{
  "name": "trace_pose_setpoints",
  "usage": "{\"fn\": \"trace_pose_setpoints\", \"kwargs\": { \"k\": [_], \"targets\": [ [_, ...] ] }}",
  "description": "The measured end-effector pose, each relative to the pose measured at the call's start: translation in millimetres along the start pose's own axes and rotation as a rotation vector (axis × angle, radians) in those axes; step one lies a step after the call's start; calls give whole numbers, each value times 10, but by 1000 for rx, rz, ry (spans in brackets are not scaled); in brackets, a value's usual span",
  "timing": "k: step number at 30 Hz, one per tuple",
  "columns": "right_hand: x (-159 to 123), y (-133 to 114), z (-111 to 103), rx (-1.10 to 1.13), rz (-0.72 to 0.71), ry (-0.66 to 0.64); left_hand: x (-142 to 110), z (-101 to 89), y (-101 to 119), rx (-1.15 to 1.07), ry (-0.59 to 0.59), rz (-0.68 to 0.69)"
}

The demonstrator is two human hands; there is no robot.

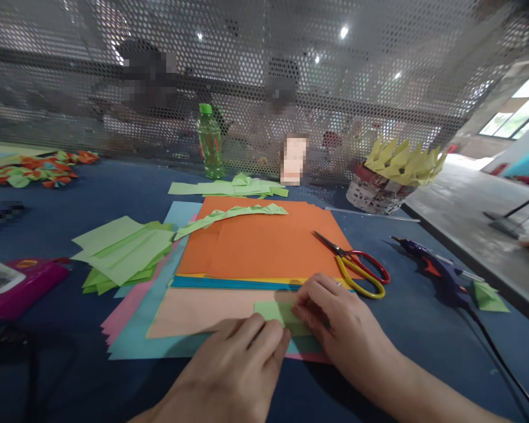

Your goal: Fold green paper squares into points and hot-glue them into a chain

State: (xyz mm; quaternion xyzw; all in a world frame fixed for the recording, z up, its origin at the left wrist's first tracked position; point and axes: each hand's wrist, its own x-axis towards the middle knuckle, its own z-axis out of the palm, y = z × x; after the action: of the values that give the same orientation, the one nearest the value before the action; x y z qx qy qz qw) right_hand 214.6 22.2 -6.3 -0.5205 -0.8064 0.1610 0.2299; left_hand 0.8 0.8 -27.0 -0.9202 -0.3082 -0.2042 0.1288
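Observation:
A small light green paper piece (pixel 271 309) lies on the pale peach sheet (pixel 194 314) at the front of a stack of coloured paper. My left hand (pixel 242 358), fingers curled, presses on its near edge. At its right end my right hand (pixel 330 323) pinches the paper between thumb and fingers; the fingertips are partly hidden. Just beyond my right hand, scissors (pixel 350 261) with one red and one yellow handle rest on the orange sheets (pixel 264 241). A folded green paper strip (pixel 229 216) lies across the orange sheets' far left part.
Loose green sheets (pixel 127 252) lie left of the stack, green strips (pixel 229 188) behind it. A green bottle (pixel 210 144) stands by the perforated metal screen (pixel 247 76). Rightward are a glue gun (pixel 436 270) with a cord and a basket (pixel 372 191) topped with yellow paper points. A magenta box (pixel 35 285) sits left.

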Motion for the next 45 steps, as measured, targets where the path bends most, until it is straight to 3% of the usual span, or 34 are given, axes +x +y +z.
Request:
{"fn": "trace_pose_setpoints", "kwargs": {
  "k": [8, 18, 24, 30, 34, 39, 45],
  "targets": [
    [8, -24, 1, -24, 47, -16, 17, -36, -4, 5, 1, 18],
    [1, -67, 20, -183, 69, -60, 1, -27, -5, -2, 83, 43],
    [23, -62, -6, -143, 103, -82, 53, -135, 12, -16, -21, -10],
    [-5, -86, -56, 9, 81, -60, 71, -101, 10, -5, 5, -4],
    [-20, -120, -76, 3, 81, -77, 62, -79, 27, 11, 89, 23],
    [-24, -93, -78, 5, 92, -103, 56, -141, 61, 4, -20, -11],
    [-17, -62, -112, 31, 110, -149, -3, -187, 81, -16, -37, -58]
  ]
}}
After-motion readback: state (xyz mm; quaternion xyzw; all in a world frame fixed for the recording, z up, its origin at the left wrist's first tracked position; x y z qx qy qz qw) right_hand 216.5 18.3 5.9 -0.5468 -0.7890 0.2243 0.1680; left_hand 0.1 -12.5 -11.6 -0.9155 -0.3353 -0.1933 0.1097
